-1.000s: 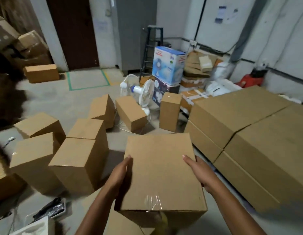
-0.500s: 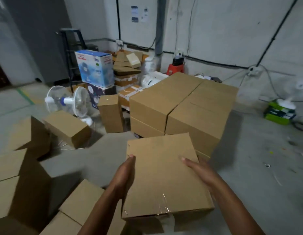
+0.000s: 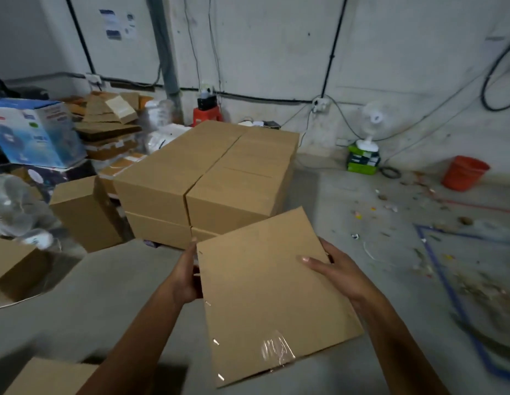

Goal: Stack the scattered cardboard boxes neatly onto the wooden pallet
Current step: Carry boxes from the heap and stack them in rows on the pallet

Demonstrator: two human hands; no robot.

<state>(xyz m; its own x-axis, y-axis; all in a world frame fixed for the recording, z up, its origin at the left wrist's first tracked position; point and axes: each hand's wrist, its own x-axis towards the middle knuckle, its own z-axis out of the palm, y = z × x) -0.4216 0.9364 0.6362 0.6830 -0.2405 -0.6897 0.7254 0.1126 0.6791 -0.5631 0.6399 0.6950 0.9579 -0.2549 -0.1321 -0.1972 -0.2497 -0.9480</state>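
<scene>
**Box held before the stack**

A cardboard box (image 3: 265,286) is held in the air above the floor (image 3: 105,295), near the stacked boxes (image 3: 208,172). The left hand (image 3: 185,277) is pressed flat against its left side. The right hand (image 3: 336,275) is clamped on its right edge, thumb on top.

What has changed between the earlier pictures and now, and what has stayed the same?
The person has turned right, away from the scattered boxes; the stacked boxes now lie straight ahead. The carried box has swung, one corner now towards them. Unchanged: the left hand presses its left side, the right hand grips its right edge.
</scene>
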